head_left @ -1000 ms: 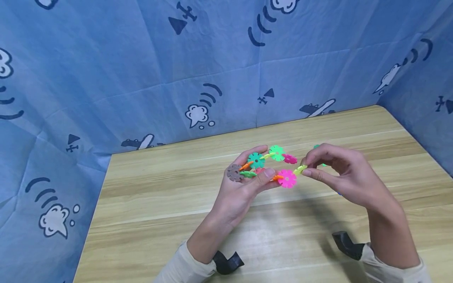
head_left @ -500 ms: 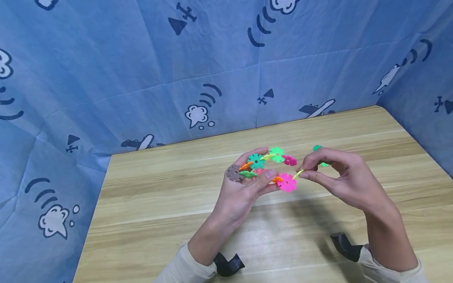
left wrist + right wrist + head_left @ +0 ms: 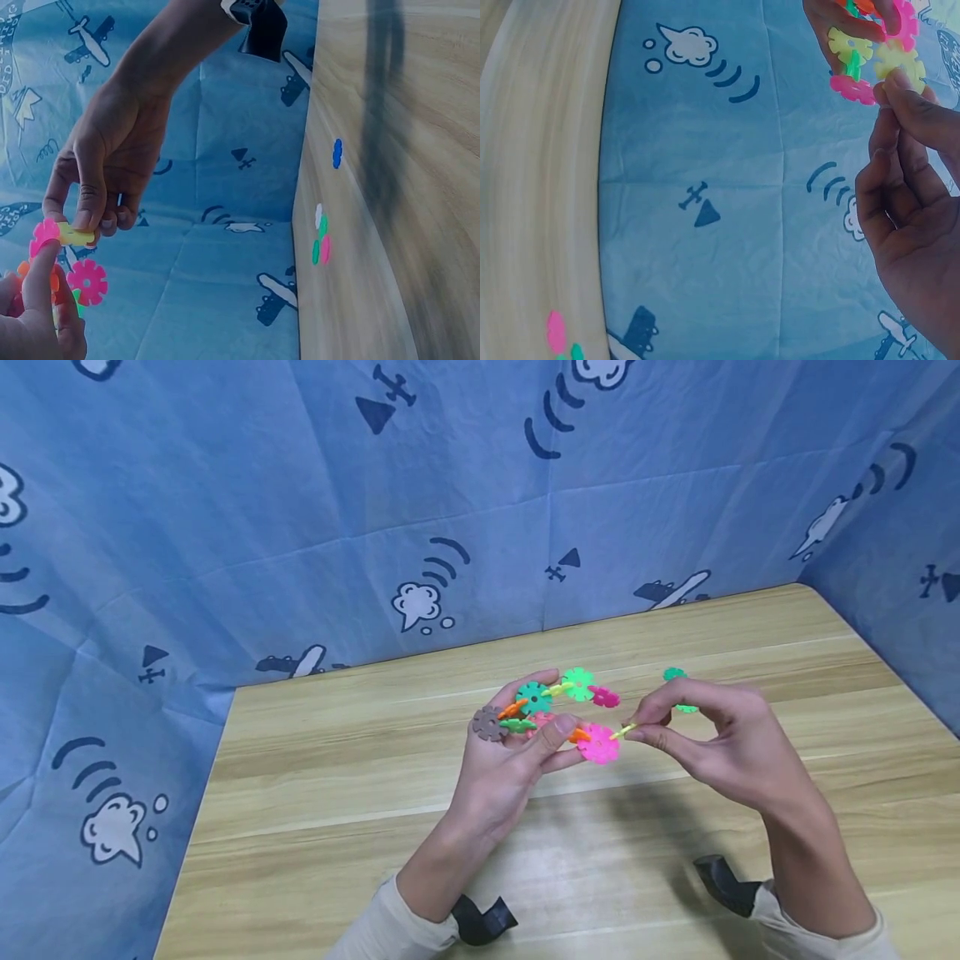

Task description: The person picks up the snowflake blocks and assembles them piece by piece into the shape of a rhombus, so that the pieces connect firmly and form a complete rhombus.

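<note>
While the left hand grips the unclosed chain, the right hand has its yellow disc pinched between fingers; loose discs lie unlinked rightward.

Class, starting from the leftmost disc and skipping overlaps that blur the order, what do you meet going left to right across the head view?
Grey-brown notched plastic disc → teal notched plastic disc → light-green notched plastic disc → yellow notched plastic disc, edge-on → right hand pinching it.
</note>
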